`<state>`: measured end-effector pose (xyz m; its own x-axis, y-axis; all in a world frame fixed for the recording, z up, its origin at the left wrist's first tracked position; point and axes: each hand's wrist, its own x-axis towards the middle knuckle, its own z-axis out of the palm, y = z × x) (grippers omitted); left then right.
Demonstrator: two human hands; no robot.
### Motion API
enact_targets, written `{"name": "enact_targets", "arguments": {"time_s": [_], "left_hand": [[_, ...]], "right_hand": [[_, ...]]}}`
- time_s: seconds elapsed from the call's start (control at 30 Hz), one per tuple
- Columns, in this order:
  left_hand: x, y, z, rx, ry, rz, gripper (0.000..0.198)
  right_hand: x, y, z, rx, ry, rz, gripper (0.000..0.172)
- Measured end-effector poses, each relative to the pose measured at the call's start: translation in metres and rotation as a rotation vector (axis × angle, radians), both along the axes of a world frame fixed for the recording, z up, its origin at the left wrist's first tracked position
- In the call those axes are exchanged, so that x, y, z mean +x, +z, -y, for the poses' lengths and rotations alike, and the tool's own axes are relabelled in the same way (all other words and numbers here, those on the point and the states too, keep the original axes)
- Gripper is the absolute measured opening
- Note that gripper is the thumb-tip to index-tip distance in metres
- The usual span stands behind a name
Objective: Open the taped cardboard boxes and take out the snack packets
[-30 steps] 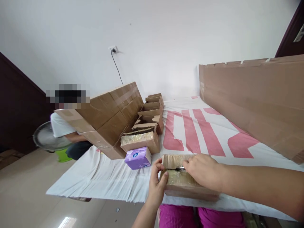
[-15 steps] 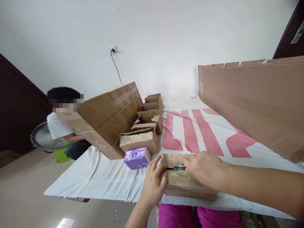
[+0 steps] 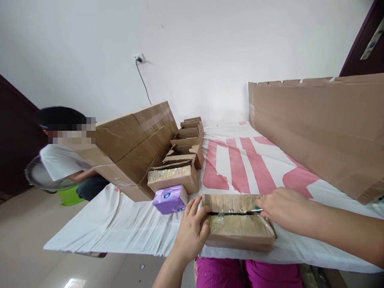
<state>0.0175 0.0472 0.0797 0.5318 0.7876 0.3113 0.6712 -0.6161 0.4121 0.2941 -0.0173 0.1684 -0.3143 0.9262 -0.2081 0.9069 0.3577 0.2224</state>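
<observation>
Two hands are working on one small cardboard box (image 3: 240,234), which is lying on the counter (image 3: 120,224) directly between them, close to your body. Your left hand (image 3: 192,232) is lying open against the left end of the box, with the fingers spread over its top edge. It is pressing on the box, not closing around it. Your right hand (image 3: 285,210) is closed around a small cutter (image 3: 258,209). Only its green tip is showing from under the fingers, so I cannot tell how the blade is standing. This tip is touching the right end of a dark slit (image 3: 231,213), which is running across the taped top of the box from near your left fingertips to your right hand. The long axis of the box and the slit are both lying left to right, in one line with your two hands. The right hand is at one end of the slit and the left hand is at the opposite end.

Just beyond your left hand, a purple pack (image 3: 168,199) is lying near the far left corner of the box. Behind it, a row of small boxes (image 3: 175,178) is going away from you beside a large carton (image 3: 135,148). Beyond your right hand, a long cardboard sheet (image 3: 318,128) is standing on its edge. Far to the left of your left hand, another person (image 3: 60,160) is staying low beside the counter.
</observation>
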Motion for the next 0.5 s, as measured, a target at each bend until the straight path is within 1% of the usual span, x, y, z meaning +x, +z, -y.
{"name": "enact_targets", "arguments": {"time_s": [0.1, 0.2, 0.27, 0.3, 0.33, 0.4, 0.43, 0.5], "left_hand": [[0.0, 0.005, -0.001, -0.022, -0.021, -0.036, 0.025], [-0.001, 0.008, -0.003, -0.033, -0.042, -0.07, 0.023], [-0.002, 0.009, -0.005, -0.015, -0.059, -0.095, 0.027], [-0.002, 0.01, -0.006, -0.006, -0.068, -0.107, 0.029], [-0.003, 0.012, -0.006, 0.001, -0.083, -0.12, 0.032], [-0.002, 0.017, -0.006, -0.002, -0.142, -0.156, 0.041], [-0.001, 0.02, -0.005, -0.013, -0.179, -0.176, 0.047], [0.001, 0.027, -0.003, -0.048, -0.235, -0.213, 0.06]], "right_hand": [[0.017, 0.008, 0.012, 0.029, -0.087, -0.058, 0.015], [0.035, 0.013, 0.019, 0.022, -0.133, -0.132, 0.013], [0.051, 0.01, 0.02, 0.066, -0.186, -0.222, 0.017], [0.059, 0.005, 0.02, 0.108, -0.231, -0.266, 0.021], [0.066, -0.004, 0.019, 0.153, -0.287, -0.298, 0.025], [0.079, -0.033, 0.017, 0.202, -0.405, -0.317, 0.029], [0.084, -0.052, 0.016, 0.188, -0.448, -0.311, 0.029], [0.089, -0.095, 0.018, 0.086, -0.495, -0.308, 0.027]]}}
